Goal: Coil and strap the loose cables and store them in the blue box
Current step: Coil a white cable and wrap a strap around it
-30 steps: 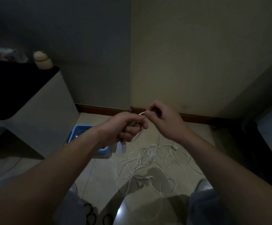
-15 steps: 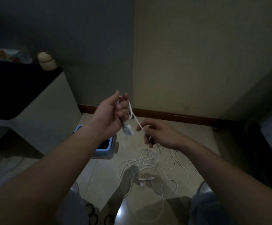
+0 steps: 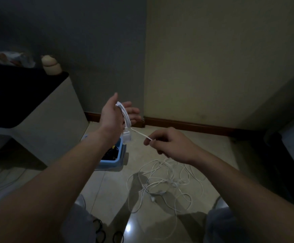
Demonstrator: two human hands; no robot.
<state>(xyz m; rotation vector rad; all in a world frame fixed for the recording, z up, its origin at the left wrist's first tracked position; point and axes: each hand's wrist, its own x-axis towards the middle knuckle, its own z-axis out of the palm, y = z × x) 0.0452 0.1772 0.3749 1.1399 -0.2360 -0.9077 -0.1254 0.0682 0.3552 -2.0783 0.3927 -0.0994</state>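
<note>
My left hand (image 3: 115,114) is raised with straight fingers, palm turned right, and a white cable (image 3: 125,116) is looped over it between thumb and fingers. The cable's white plug (image 3: 127,136) hangs below the palm. My right hand (image 3: 170,143) pinches the same cable a short way to the right, the strand taut between both hands. The remaining white cable (image 3: 162,183) lies in a loose tangle on the floor below. The blue box (image 3: 115,159) stands on the floor under my left forearm, with dark cables inside.
A white cabinet with a dark top (image 3: 28,109) stands at the left, a small cream jar (image 3: 50,67) on its corner. Black loops (image 3: 98,228) lie on the floor by my knees. Dark furniture (image 3: 290,155) fills the right side. Walls meet in a corner ahead.
My left hand has opened its fingers and turned palm sideways with the cable wound over it. My right hand has moved right and down, pulling the strand taut.
</note>
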